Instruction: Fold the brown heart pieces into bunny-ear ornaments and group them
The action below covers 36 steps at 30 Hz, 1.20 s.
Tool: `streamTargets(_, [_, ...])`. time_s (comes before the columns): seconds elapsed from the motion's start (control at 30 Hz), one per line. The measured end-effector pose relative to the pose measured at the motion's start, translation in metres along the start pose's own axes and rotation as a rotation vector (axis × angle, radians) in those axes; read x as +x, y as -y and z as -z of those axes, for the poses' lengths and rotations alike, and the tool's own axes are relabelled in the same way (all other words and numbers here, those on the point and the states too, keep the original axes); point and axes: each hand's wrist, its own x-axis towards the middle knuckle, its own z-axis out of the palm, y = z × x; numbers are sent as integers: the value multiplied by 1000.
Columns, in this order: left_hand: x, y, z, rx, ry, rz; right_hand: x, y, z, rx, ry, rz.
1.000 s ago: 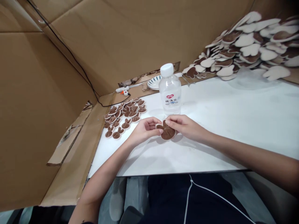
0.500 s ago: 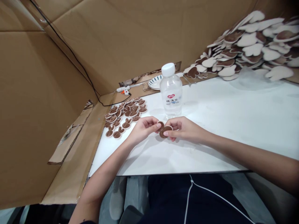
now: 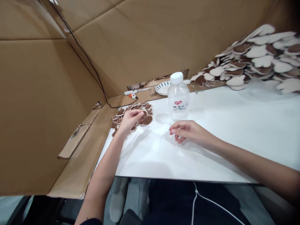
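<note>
My left hand (image 3: 131, 120) pinches a brown felt bunny-head cutout (image 3: 147, 119) with a pale edge between thumb and fingers. It hovers over a pile of similar cutouts (image 3: 120, 113) at the left of the white table (image 3: 150, 153), hiding part of them. My right hand (image 3: 184, 130) is held above the table with its fingers loosely curled and apart, nothing in them. Just behind that hand stands a clear water bottle (image 3: 178, 98) with a white cap.
A large heap of white and brown felt shapes (image 3: 260, 59) fills the back right. Along the back lie a striped dish (image 3: 161, 88) and a glue gun (image 3: 132, 93) with a black cord (image 3: 86, 56). Cardboard walls (image 3: 150, 40) enclose the table's left and back.
My left hand has moved left to the pile, carrying the bunny cutout. My right hand has let go of it and stays near the bottle. The camera view has shifted slightly.
</note>
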Motion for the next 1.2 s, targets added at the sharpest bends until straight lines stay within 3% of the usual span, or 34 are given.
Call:
streamTargets(0.17, [22,23,61,91,-239,3,1,1,7,-38,-29,-34])
streamTargets(0.3, [24,31,81,141,-321,-22,-1,5,10,-47,-71,-46])
streamTargets(0.93, [29,35,81,276,-342,-98,0,6,29,-49,-119,29])
streamTargets(1.2, [25,34,81,490,-240,-139,0,7,32,-33,-142,43])
